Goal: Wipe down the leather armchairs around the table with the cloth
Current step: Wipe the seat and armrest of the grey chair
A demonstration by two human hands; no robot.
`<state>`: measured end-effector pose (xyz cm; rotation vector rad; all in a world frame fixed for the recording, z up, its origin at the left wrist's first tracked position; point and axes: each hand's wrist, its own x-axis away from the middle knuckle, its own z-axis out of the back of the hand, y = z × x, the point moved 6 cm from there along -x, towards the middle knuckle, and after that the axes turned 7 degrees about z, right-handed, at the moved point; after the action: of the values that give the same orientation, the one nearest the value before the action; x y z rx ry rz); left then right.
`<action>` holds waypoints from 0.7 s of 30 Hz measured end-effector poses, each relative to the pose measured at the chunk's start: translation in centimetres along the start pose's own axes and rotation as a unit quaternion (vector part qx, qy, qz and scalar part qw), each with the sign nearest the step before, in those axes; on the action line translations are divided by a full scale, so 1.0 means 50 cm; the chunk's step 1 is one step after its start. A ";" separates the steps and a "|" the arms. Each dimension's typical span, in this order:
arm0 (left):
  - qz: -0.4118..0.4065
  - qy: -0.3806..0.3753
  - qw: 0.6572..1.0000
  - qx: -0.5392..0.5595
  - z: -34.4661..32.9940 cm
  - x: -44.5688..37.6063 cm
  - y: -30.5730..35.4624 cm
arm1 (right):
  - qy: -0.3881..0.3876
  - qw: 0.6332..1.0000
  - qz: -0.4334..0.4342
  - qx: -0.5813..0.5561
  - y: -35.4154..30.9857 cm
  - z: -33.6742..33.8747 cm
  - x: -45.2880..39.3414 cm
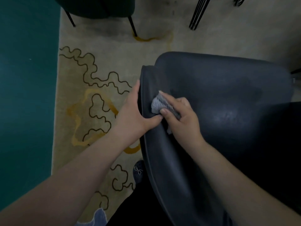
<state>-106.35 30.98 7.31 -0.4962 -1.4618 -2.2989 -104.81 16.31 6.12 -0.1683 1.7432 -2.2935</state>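
Evidently, the wiping step was in hand, judged from the cloth being worked against the armrest of the nearest leather armchair [219, 98]. Closest in, a dark shoe [138, 172] was seen on the patterned rug [97, 79] beside the chair's outer shell. Further up, the armrest edge was gripped by the left hand [135, 115], thumb laid over the rim and fingers wrapped round the outside. Just beside it, the grey cloth [160, 103] was held bunched in the right hand [182, 118], fingers curled over it and thumb pinching its lower edge, and was pressed to the inner face of the armrest. The next move would probably call for firm strokes along the rim, then across the seat, where a dull smeared patch was visible. Beyond, a second dark chair [97, 7] and thin black table legs [198, 12] were made out.
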 end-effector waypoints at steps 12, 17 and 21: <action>0.022 0.093 0.990 -0.102 -0.012 -0.042 0.024 | -0.021 0.997 -0.071 -0.003 0.093 -0.018 -0.227; 0.012 0.143 0.970 -0.196 -0.024 -0.037 0.048 | -0.042 0.996 -0.067 -0.035 0.080 0.028 -0.010; 0.006 0.144 0.960 -0.241 -0.035 -0.035 0.053 | -0.015 0.993 -0.090 -0.073 0.086 0.019 0.029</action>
<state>-103.69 28.56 7.85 -0.2757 -0.7586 -2.5860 -105.39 13.95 2.20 -0.3997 1.9526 -2.2695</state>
